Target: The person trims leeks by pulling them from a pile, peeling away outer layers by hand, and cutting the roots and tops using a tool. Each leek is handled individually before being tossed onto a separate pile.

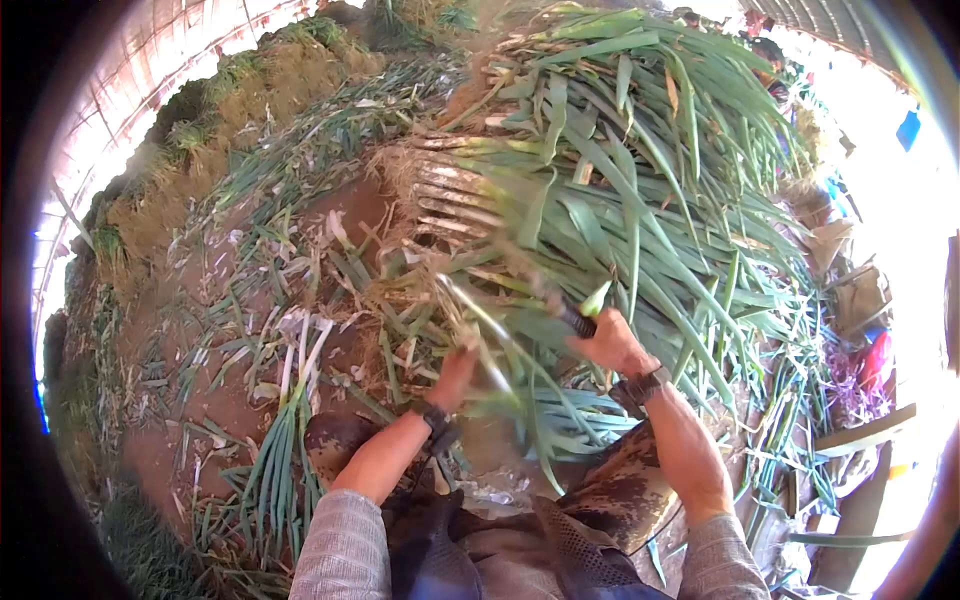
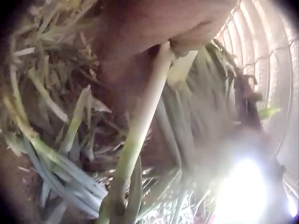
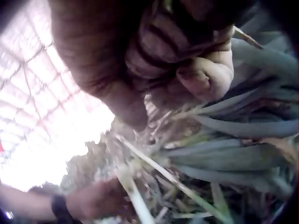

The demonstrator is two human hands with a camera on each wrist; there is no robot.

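Near the middle of the head view, my left hand (image 1: 458, 374) grips a long green onion (image 2: 148, 105) by its pale end. Its white shank comes out from under the fingers in the left wrist view, and its leaves trail toward my lap. My right hand (image 1: 614, 345) is curled round a dark ribbed handle (image 1: 578, 320), to the right of the onion. In the right wrist view the fingers and thumb wrap this handle (image 3: 161, 44); I cannot tell what tool it belongs to. A large pile of unpeeled green onions (image 1: 640, 215) lies just beyond both hands, roots leftward.
A small bundle of clean green onions (image 1: 285, 430) lies on the soil at the left. Peelings and leaf scraps (image 1: 270, 240) litter the ground there. Wooden boards (image 1: 865, 432) and a pink bag (image 1: 876, 362) are at the right. My camouflage-clad knees (image 1: 622, 485) flank the work.
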